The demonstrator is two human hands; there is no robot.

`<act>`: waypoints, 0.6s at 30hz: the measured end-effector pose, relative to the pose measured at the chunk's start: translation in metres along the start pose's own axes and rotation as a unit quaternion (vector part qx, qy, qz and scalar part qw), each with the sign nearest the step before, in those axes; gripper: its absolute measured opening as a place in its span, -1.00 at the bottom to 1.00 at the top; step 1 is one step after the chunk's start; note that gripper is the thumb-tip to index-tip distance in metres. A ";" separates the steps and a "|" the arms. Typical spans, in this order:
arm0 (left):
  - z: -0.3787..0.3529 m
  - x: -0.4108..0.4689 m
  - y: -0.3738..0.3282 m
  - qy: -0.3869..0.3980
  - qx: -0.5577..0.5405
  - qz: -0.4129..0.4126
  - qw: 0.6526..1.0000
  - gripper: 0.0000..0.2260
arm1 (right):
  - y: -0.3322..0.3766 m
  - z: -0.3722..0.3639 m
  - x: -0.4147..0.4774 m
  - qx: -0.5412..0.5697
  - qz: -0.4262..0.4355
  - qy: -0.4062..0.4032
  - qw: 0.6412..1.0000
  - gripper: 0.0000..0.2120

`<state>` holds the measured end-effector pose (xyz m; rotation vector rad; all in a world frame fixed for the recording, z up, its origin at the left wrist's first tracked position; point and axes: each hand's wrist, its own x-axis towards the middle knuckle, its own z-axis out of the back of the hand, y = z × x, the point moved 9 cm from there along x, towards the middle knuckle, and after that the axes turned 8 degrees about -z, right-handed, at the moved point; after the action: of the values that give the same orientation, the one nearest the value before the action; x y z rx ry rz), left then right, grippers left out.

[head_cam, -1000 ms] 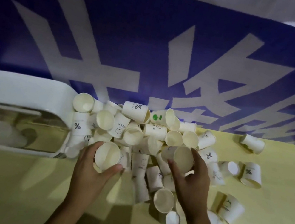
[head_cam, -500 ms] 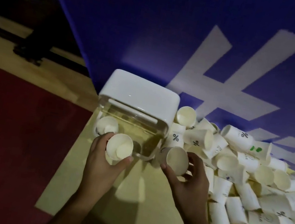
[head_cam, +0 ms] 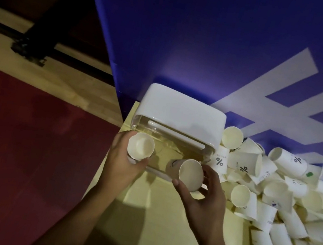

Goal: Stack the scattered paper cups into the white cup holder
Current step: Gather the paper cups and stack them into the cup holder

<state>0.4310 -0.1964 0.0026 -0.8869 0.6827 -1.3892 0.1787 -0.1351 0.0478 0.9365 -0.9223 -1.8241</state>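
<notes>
Left hand [head_cam: 122,165] grips one paper cup [head_cam: 140,146], fingers [head_cam: 122,138] curled round its wall, mouth facing the camera, just in front of the left corner of the white cup holder [head_cam: 181,113]. Right hand [head_cam: 205,197] grips a second paper cup [head_cam: 190,175], thumb under the rim, fingers wrapped over the far side, base pointing at the holder's clear lower section; can't tell if it's inside yet. Holder sits at the left end of the yellow table [head_cam: 160,219] against the blue banner [head_cam: 192,41], and the pile of loose cups [head_cam: 283,198] touches its right side and spreads right.
</notes>
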 end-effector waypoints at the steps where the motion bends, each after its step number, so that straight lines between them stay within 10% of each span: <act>1: -0.005 0.002 0.004 0.014 0.004 -0.001 1.000 -0.34 | 0.000 -0.001 0.000 -0.003 -0.002 -0.002 1.000 -0.38; 18: -0.046 0.006 0.058 0.126 -0.012 0.100 0.987 -0.26 | 0.023 -0.067 0.020 -0.060 0.061 0.040 0.996 -0.27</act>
<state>0.4238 -0.2096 -0.0697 -0.6457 0.9566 -1.3261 0.2382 -0.1763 0.0338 0.8538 -0.7937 -1.7074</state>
